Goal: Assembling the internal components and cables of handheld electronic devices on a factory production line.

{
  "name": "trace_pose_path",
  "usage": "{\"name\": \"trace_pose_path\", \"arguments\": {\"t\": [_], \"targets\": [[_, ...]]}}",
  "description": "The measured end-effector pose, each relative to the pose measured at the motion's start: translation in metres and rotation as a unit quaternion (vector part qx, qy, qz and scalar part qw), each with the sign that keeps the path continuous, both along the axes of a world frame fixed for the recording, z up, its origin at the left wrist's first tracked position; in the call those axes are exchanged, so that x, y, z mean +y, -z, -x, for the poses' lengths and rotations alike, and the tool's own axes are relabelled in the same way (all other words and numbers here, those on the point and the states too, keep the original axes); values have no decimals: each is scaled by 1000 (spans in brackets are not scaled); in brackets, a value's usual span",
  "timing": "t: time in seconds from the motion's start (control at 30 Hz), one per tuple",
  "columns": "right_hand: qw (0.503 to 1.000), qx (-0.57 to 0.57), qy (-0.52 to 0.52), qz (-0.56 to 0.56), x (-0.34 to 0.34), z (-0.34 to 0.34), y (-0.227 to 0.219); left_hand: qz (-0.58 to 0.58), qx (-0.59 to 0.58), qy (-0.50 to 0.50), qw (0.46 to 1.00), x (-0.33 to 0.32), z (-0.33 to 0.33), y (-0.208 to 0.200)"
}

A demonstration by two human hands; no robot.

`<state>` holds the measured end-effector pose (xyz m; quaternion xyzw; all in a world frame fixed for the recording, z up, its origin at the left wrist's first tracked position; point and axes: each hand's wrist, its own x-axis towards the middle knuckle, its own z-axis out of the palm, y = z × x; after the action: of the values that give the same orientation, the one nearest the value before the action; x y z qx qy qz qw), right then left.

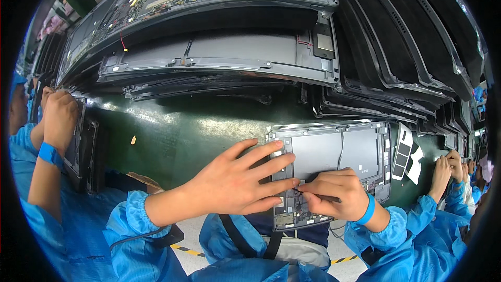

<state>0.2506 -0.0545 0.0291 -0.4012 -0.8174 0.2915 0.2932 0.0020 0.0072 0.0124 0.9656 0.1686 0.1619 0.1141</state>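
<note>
An opened grey device housing (323, 151), like that of a tablet or laptop, lies on the green table in front of me. Dark circuit parts and small screws or fittings line its near edge. My left hand (235, 177) is spread, its fingertips resting on the housing's left edge. Over the near left part of the housing, my right hand (336, 193) pinches a slim dark tool (330, 198) that looks like tweezers. The tool points left, towards the left hand's fingers; its tip is too small to make out clearly.
Stacked opened housings (219, 55) with exposed boards stand at the back. Rows of dark panels (396, 31) lean at the far right. White sheets with black rectangles (404, 151) lie right of the housing. Co-workers' hands (60, 120) (446, 172) work on both sides.
</note>
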Motion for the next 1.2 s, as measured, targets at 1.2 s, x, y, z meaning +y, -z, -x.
{"name": "trace_pose_path", "arguments": {"t": [1.2], "targets": [[1000, 20, 12, -9, 1, 0, 3, 4, 1, 2, 1000, 3, 1, 3]]}}
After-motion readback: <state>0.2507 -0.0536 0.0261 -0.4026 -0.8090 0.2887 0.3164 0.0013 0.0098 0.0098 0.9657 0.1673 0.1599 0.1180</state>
